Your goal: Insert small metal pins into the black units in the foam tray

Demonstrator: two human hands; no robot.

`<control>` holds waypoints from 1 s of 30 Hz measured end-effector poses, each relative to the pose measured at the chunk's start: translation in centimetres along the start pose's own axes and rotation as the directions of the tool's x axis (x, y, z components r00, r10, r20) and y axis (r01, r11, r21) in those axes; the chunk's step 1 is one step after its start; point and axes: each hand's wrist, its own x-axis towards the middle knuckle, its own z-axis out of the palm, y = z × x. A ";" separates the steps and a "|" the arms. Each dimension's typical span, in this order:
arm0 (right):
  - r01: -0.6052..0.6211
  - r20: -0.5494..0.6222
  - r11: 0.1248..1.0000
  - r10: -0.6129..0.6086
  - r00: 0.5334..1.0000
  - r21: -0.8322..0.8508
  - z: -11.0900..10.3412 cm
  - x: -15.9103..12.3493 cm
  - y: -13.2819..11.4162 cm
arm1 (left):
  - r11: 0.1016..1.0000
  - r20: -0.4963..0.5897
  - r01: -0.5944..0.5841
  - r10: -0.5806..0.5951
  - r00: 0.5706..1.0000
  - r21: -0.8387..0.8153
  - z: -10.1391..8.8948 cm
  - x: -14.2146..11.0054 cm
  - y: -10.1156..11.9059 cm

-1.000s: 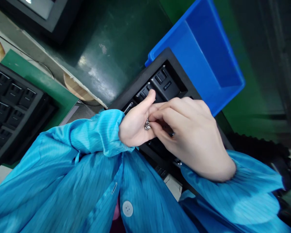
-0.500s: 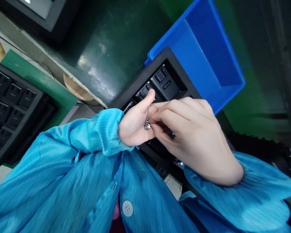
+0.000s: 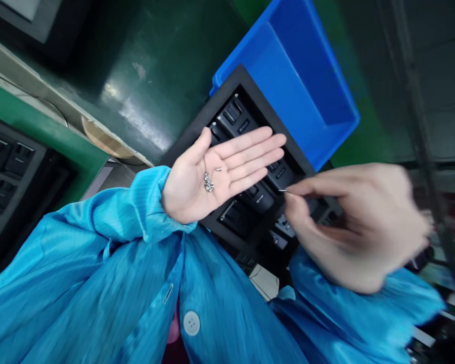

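My left hand (image 3: 216, 174) lies palm up with its fingers stretched out flat. On its palm rests a small heap of shiny metal pieces (image 3: 208, 182), with one thin piece apart from the heap; they are too small to tell whether they are pins or screws. To the right, my right hand (image 3: 349, 222) pinches a thin silver metal pin (image 3: 282, 190) between thumb and forefinger. Both hands are over a black foam tray (image 3: 250, 83) whose compartments hold black units (image 3: 237, 114) marked "Riton". My left hand hides part of the tray.
A blue plastic bin (image 3: 307, 86) stands behind the foam tray. Another black tray of similar units (image 3: 7, 151) is at the left on a green surface. The dark green tabletop (image 3: 147, 65) stretches behind, with a black-framed object (image 3: 34, 30) at the upper left.
My right hand has drawn away from the left palm to the right, with a metal pin between its fingertips. The left palm and its fingers are now uncovered. The view has shifted slightly.
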 end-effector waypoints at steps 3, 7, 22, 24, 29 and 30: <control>0.027 -0.041 0.996 -0.031 0.999 -0.087 2.2 -1.4 1.4 | 1.000 -0.008 0.000 0.000 1.000 -0.004 0.0 0.0 0.2; -0.016 0.068 0.981 0.029 0.997 -0.191 4.3 -1.7 2.7 | 1.000 -0.028 -0.003 0.003 1.000 -0.020 0.1 0.1 0.4; 0.224 0.139 0.935 -0.192 0.972 -0.277 5.0 -1.6 3.7 | 0.996 0.051 -0.006 0.010 0.999 -0.083 -0.3 0.2 0.2; 0.216 0.112 0.947 -0.194 0.975 -0.239 5.1 -2.2 3.8 | 0.997 0.050 0.007 -0.004 0.999 -0.074 -0.3 0.2 0.1; 0.172 0.110 0.955 -0.150 0.983 -0.241 4.7 -3.1 3.8 | 1.000 0.039 0.021 -0.020 0.999 -0.008 -0.3 0.2 0.1; 0.151 0.090 0.958 -0.133 0.987 -0.244 4.4 -3.0 3.5 | 1.000 0.037 0.026 -0.026 0.999 -0.001 -0.3 0.2 0.1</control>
